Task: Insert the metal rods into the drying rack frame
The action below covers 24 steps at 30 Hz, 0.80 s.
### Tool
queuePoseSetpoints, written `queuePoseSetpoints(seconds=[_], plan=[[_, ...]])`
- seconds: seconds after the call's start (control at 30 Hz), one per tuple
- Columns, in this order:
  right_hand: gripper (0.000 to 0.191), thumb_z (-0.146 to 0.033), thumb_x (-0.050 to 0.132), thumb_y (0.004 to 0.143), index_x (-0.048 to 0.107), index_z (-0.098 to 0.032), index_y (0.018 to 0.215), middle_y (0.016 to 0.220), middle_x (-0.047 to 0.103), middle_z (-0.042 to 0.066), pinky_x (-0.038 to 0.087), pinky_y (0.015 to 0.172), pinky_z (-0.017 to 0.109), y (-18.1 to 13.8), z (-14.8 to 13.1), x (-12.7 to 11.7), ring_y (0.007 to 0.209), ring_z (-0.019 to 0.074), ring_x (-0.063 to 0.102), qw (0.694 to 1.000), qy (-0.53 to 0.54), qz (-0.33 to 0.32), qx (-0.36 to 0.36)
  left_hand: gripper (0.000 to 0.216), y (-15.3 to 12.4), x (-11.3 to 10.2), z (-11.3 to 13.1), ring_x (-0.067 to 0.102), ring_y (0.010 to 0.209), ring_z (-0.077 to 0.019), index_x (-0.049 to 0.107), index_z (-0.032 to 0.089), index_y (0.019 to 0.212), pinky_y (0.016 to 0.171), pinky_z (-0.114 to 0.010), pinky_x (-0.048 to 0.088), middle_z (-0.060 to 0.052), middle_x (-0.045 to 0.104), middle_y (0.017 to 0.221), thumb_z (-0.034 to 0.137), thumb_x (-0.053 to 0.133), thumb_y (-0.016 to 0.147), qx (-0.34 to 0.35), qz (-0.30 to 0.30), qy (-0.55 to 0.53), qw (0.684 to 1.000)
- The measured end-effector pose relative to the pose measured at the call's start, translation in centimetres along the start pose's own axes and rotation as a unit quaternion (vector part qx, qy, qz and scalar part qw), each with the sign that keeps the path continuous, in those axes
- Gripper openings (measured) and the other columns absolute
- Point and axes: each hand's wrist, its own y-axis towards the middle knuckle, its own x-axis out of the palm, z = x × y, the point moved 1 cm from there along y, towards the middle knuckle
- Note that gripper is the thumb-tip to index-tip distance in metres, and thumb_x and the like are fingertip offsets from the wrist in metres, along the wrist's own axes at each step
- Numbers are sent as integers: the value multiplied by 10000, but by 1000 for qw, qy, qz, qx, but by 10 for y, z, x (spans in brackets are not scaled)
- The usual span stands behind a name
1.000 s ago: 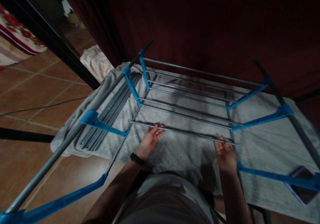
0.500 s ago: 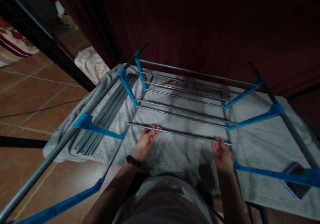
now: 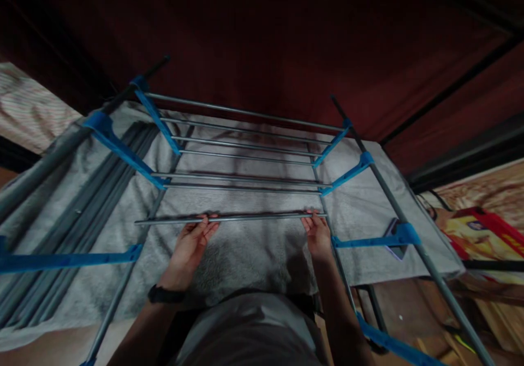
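Note:
A thin grey metal tube (image 3: 254, 217) lies crosswise in my two hands. My left hand (image 3: 195, 240) pinches it left of its middle, the thumb over the tube and fingers beneath. Close to its right end, my right hand (image 3: 317, 234) grips it with thumb and fingertips. Around it stands a partly built rack of grey poles (image 3: 388, 197) joined by blue plastic brackets (image 3: 347, 174). Several tubes (image 3: 245, 179) span the brackets beyond my hands. The held tube's right end is near the right inner pole (image 3: 323, 205); whether they touch I cannot tell.
A grey blanket (image 3: 257, 251) covers the surface under the rack. A bundle of grey tubes (image 3: 82, 229) lies at the left. A phone (image 3: 395, 250) rests under a right bracket. Dark red curtain (image 3: 245, 39) hangs behind; a red and yellow package (image 3: 483, 232) is at far right.
My view has turned to the right, so the rack appears farther left. The held tube now looks closer to level, its right end higher than before. Both hands keep their hold.

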Motion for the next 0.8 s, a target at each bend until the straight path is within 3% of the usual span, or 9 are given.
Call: queuePoseSetpoints(seconds=[0.33, 0.57, 0.8], plan=[[344, -280, 853, 773, 667, -263, 1062, 956, 813, -35, 605, 911, 331, 2, -14, -4, 885, 146, 776, 999, 0, 13, -34, 270, 2, 4, 2, 791, 819, -192, 632, 162, 663, 808, -325, 678, -34, 790, 819, 29, 837, 779, -7, 40, -10, 999], [267, -239, 835, 775, 668, -246, 984, 912, 807, -36, 627, 888, 318, 7, -17, -5, 853, 138, 776, 999, 10, 38, -23, 216, 6, -2, 15, 784, 815, -168, 659, 152, 766, 805, -298, 657, -53, 788, 863, 54, 638, 958, 16, 69, -9, 997], [239, -226, 844, 753, 656, -234, 901, 906, 795, -39, 642, 894, 301, 26, -31, -24, 870, 129, 776, 997, -8, 66, -38, 109, 17, -23, 47, 789, 832, -182, 680, 144, 883, 794, -289, 629, -72, 784, 884, 71, 646, 955, 74, 90, -42, 992]])
